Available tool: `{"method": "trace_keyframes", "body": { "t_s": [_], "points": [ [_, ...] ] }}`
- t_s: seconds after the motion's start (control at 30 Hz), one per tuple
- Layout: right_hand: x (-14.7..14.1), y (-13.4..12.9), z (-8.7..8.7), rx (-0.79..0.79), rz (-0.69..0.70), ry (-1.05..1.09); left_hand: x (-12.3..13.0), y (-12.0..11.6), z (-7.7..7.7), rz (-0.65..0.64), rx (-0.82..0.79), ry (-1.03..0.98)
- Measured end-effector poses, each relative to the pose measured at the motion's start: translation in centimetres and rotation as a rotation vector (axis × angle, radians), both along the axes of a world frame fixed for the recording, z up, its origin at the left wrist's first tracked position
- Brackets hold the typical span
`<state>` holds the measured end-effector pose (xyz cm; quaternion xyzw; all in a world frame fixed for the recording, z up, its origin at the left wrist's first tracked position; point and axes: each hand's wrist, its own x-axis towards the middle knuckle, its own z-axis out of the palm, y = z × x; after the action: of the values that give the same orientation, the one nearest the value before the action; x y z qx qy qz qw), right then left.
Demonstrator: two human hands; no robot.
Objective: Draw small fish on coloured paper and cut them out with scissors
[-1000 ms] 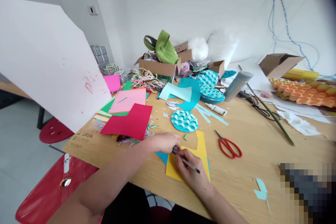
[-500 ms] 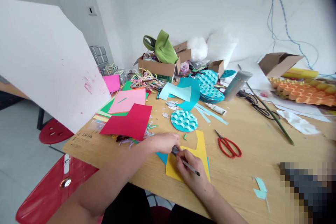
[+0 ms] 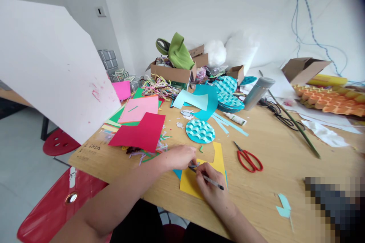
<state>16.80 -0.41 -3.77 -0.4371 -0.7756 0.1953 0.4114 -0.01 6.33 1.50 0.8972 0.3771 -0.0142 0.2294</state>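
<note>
My right hand is closed around a pen, its tip end low over a yellow sheet of paper. My left hand rests at that sheet's upper left edge, fingers curled down beside the pen tip. A small bluish-grey piece shows by the left fingertips; whether they pinch it is hidden. Under the yellow sheet a blue sheet peeks out. Just beyond the hands lies a turquoise disc with wavy paper strips, with small fish cutouts behind it.
Red-handled scissors lie right of the yellow paper. A red sheet and a pink sheet lie left. Farther back stand a metal bottle and a cardboard box. A green stick lies at the right.
My right hand has shifted slightly right with the pen, whose rear end now points farther right. The bluish-grey piece shows more clearly between the hands. My left hand has barely moved.
</note>
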Motion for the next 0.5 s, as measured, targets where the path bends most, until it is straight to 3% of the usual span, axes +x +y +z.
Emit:
{"method": "trace_keyframes", "body": {
  "t_s": [0.5],
  "points": [
    [-0.3, 0.3, 0.7, -0.034, -0.015, -0.016, 0.0, 0.1, -1.1, 0.007, 0.015, -0.079]
  ]
}}
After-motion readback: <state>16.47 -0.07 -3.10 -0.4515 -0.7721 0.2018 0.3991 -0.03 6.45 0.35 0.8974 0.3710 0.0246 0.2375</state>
